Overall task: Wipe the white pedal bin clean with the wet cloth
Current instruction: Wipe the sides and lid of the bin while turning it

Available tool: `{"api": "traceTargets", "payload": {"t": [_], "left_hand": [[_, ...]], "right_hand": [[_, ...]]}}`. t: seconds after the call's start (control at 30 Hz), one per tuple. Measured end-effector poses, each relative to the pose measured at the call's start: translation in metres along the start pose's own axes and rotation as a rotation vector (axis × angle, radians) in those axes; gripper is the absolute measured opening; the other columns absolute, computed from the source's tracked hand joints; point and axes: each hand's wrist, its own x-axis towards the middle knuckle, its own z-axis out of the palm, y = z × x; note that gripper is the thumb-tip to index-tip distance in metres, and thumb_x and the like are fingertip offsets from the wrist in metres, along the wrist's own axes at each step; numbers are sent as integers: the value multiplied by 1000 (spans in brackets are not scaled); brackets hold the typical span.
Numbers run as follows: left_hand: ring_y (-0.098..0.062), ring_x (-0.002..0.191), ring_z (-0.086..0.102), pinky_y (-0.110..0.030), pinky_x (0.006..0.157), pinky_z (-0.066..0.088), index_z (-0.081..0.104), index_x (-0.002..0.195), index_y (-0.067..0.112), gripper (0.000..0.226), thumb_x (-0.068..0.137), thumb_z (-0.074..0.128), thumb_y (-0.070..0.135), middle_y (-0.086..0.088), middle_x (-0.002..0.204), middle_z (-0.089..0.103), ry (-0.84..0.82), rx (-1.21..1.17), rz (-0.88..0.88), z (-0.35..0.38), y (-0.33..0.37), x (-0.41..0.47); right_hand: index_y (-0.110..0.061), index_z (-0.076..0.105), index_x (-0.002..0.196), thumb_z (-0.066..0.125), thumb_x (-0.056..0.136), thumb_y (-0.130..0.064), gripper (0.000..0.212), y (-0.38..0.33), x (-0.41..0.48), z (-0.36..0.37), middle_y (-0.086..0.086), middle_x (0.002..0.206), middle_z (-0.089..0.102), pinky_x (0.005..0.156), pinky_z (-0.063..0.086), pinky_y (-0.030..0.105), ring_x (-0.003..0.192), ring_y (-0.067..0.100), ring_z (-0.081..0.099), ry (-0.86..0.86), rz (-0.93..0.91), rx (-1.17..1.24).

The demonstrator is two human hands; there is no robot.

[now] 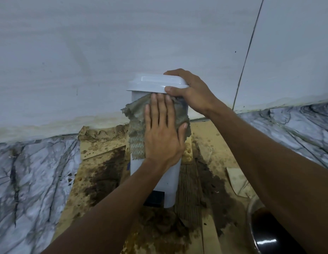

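**Cloth pressed flat to the bin's front**

The bin (155, 182) stands upright on stained cardboard (97, 167), close to the wall (122, 43). It is white, tall and narrow, with its lid (152, 84) down. A black pedal (154, 198) juts from the base toward the camera.

A grey-green cloth (136, 129) is spread over the upper front of the bin, just under the lid. Its frayed edges stick out to the left and right of the hand on it. The left hand (162, 132) lies open and flat on the cloth, fingers straight, together and pointing up toward the lid, thumb out to the right. It grips nothing; the palm pins the cloth to the bin.

The right hand (187, 90) clasps the right end of the lid, fingers curled over the top and thumb on the front rim.

The cardboard is wet, blotched dark brown, and torn along its far edge. It lies on a grey-veined marble floor (31, 171). A grimy line runs where the wall meets the floor. At the lower right, a dark, glossy, rounded object (266, 233) is partly cut off by the frame edge.
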Motion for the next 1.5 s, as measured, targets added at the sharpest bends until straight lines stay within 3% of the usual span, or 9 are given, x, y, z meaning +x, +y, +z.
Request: {"api": "traceTargets", "payload": {"t": [0.23, 0.43, 0.53, 0.63, 0.8, 1.07, 1.2, 1.37, 1.5], "left_hand": [[-30, 156, -3, -51, 126, 6, 14, 160, 9, 65, 107, 31, 41, -12, 168, 6, -147, 102, 492, -5, -19, -22], [-31, 155, 8, -49, 125, -5, 54, 143, 17, 48, 104, 39, 42, -9, 160, 36, -375, 122, 964, 3, -39, -69], [-28, 156, 1, -46, 126, 5, 46, 149, 22, 51, 107, 33, 47, -7, 165, 24, -433, 90, 1047, 6, -57, -64], [-27, 155, -3, -50, 122, 21, 25, 158, 25, 62, 104, 31, 56, -7, 168, 7, -358, 67, 919, 0, -71, -37], [-33, 155, 9, -53, 125, 7, 30, 157, 22, 70, 100, 45, 59, -15, 166, 14, -154, 57, 604, -11, -62, -28], [-25, 156, 6, -35, 96, 35, 22, 160, 25, 69, 101, 37, 58, -8, 168, 9, -311, 24, 857, 1, -84, -71], [-32, 155, 6, -49, 122, 12, 24, 159, 18, 70, 101, 41, 53, -15, 167, 11, -180, -27, 558, -3, -85, -38], [-38, 154, -2, -57, 124, 7, 26, 157, 6, 65, 102, 49, 33, -22, 166, 7, -50, -362, 164, 0, -81, -34], [-25, 156, -5, -32, 126, 12, 10, 160, 13, 70, 102, 48, 24, -14, 168, -6, -123, -613, -57, 7, -85, -69]], "right_hand": [[-32, 65, 122, 72, 81, -38, 42, 4, -4, -4, -8, 129, 61, 94, 46, 24, 116, 8, 57, -17, -22, -8], [-26, 66, 121, 72, 79, -34, 43, 8, -5, -13, -7, 124, 65, 96, 52, 30, 112, 10, 63, 3, -19, 37], [-27, 66, 120, 72, 79, -34, 42, 8, -5, -14, -9, 122, 66, 98, 51, 29, 111, 9, 63, -1, -20, 30], [-29, 67, 118, 73, 78, -34, 41, 8, -2, -12, -9, 120, 67, 97, 51, 27, 110, 8, 63, -5, -11, 47], [-24, 67, 120, 72, 81, -31, 41, 8, -1, -10, -9, 118, 67, 90, 51, 21, 105, 6, 63, 7, -24, 38], [-23, 67, 119, 73, 81, -28, 39, 10, -2, -10, -10, 119, 67, 91, 52, 21, 107, 6, 63, 14, -43, 39], [-20, 68, 119, 73, 81, -26, 39, 11, -1, -12, -11, 118, 67, 89, 51, 21, 102, 1, 64, 49, -49, 54], [-21, 67, 117, 72, 83, -23, 34, 12, -2, -12, -13, 115, 67, 85, 50, 18, 97, -5, 63, 53, -52, 47], [-23, 66, 115, 70, 87, -19, 28, 12, -3, -13, -13, 110, 67, 80, 49, 14, 92, -8, 63, 63, -48, 44]]}}
